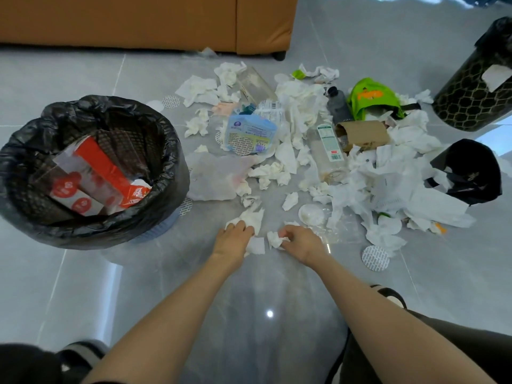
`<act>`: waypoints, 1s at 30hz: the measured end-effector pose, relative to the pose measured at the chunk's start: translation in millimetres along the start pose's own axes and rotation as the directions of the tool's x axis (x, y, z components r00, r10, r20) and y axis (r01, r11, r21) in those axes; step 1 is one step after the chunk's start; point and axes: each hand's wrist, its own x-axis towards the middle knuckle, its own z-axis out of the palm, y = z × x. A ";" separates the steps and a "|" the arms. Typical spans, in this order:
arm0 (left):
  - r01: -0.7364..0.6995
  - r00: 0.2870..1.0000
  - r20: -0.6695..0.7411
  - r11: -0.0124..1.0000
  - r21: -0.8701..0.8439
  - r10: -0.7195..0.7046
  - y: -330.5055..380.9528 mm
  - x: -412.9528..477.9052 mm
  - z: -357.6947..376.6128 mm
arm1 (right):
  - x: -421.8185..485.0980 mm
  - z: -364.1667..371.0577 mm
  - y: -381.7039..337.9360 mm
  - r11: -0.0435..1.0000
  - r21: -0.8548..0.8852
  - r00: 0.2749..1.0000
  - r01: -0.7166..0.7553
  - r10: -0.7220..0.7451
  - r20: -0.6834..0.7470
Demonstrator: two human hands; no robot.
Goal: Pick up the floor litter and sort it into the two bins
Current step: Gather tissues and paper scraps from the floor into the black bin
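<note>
A tan sofa [138, 20] backs the grey floor [83, 273]; the black-lined bin [110, 106] at left holds red-and-white cartons [94, 176]; a honeycomb-patterned bin [471, 101] stands far right. Between them lies the litter heap [360, 176]; the orange lettering on the green bag [371, 97] and the print on the blue packet [249, 131] and the bottle label [328, 141] are too blurred to read. Both arms reach forward, palms down; the left hand [234, 239] grips a crumpled tissue [250, 220]; the right hand [300, 243] pinches a smaller tissue [277, 239]; both tissues are at the floor.
</note>
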 end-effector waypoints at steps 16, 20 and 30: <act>-0.022 0.896 -0.360 0.784 -0.620 -0.260 -32.6 -50.7 -89.0 | -21.8 -74.6 -113.0 0.639 0.758 0.965 0.126 0.097 -0.243; -0.156 0.791 -0.533 0.743 -0.651 -0.301 -39.0 -71.0 -142.9 | -30.6 -110.7 -154.8 0.566 0.799 0.962 0.204 0.034 -0.271; -0.040 0.631 -0.552 0.689 -0.724 -0.544 -107.6 -141.4 -228.2 | -72.4 -131.5 -280.7 0.660 0.693 0.944 0.290 -0.317 -0.093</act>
